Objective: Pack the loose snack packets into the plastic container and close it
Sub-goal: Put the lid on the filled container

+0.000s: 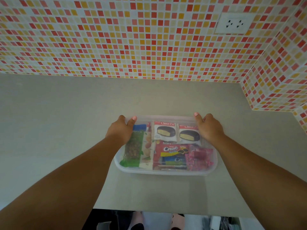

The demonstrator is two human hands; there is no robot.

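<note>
Left hand (121, 130) presses on the far left corner of the clear lid (166, 117), thumb on top and fingers curled over the edge, gripping it. Under the lid, the plastic container (166, 172) sits on the grey counter (49, 122), near its front edge. Inside, from left: a green nut packet (132, 150), a pale packet just beside it, two Choco Pie packets (165, 131) at the far side, a red Cream-O packet (171, 155) in front of them, and pink packets (201, 157). Right hand (209, 127) grips the far right corner the same way. A white socket (234, 24) sits on the tiled wall (116, 39).
</note>
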